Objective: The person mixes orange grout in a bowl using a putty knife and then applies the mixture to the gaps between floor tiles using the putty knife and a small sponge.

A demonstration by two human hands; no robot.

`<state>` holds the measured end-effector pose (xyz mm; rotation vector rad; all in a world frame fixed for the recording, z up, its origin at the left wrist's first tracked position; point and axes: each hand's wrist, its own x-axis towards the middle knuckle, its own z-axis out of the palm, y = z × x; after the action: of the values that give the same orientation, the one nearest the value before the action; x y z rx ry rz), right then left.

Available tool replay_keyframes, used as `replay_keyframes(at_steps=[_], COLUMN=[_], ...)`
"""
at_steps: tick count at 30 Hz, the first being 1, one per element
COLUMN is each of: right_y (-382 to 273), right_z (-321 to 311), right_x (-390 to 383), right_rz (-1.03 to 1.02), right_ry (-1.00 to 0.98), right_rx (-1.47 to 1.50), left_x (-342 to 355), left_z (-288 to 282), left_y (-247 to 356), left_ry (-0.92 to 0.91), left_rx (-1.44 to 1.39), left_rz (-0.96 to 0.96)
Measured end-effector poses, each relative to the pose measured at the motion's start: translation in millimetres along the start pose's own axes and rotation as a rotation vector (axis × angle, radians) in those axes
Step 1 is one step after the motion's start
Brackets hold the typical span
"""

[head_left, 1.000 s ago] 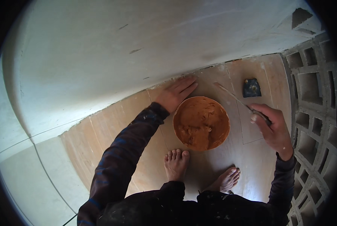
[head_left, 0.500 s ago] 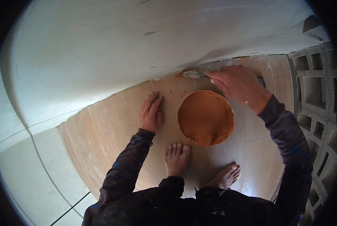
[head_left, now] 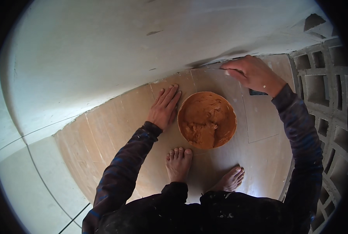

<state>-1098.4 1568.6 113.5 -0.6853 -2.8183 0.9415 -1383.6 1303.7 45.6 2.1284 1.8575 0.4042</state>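
Note:
My right hand (head_left: 255,74) is closed round a putty knife (head_left: 212,68), its handle hidden in my fingers. The thin blade is seen nearly edge-on, pointing left along the seam where the pale wall meets the wood-toned surface. My left hand (head_left: 165,106) lies flat with fingers stretched out on that surface (head_left: 131,113), holding nothing. Between my hands, nearer to me, stands a round tub (head_left: 179,130) of orange-brown putty (head_left: 205,117), its surface churned and lumpy.
A pale wall (head_left: 103,50) rises along the far side. Grey openwork blocks (head_left: 316,89) stand at the right. A small dark object (head_left: 257,92) lies under my right wrist. My bare feet (head_left: 177,163) are close to the tub. Pale tiles (head_left: 37,171) lie at the left.
My left hand has slid forward and right, its fingers straighter. My right hand has moved slightly farther toward the wall, and the knife blade has turned from broad side to nearly edge-on.

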Motion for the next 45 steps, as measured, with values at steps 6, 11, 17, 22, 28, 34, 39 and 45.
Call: replay_keyframes(at_steps=[6, 11, 17, 22, 28, 34, 39, 45], right_y=[-18.4, -27.3, 14.7, 10.7, -26.5, -11.8, -3.4, -4.9], right_z=[-38.9, -12.4, 9.3, -22.1, -4.4, 42.0, -1.7, -20.3], right_x=[-34.9, -26.7, -29.4, -79.5, -52.8, -19.4, -54.5, -78.4], right_rz=[0.083, 0.091, -0.033, 0.241, 0.071, 0.008, 0.114, 0.285], right_ry=[-0.015, -0.001, 0.108, 0.156, 0.09, 0.133, 0.146, 0.19], right_rx=[0.21, 0.28, 0.049, 0.135, 0.241, 0.015, -0.053, 0.267], left_x=[50.5, 74.0, 45.3, 66.2, 59.4, 36.5, 54.6, 98.5], left_z=[-2.1, 2.7, 5.6, 13.7, -5.7, 7.9, 8.1, 11.9], left_y=[-6.0, -0.2, -4.5, 5.4, -3.7, -8.5, -3.9, 8.3], left_ry=[-0.069, -0.087, 0.075, 0.063, -0.122, -0.039, 0.001, -0.006], left_rx=[0.077, -0.099, 0.083, 0.13, 0.247, 0.095, 0.133, 0.131], left_rz=[0.125, 0.197, 0.085, 0.116, 0.278, 0.128, 0.161, 0.313])
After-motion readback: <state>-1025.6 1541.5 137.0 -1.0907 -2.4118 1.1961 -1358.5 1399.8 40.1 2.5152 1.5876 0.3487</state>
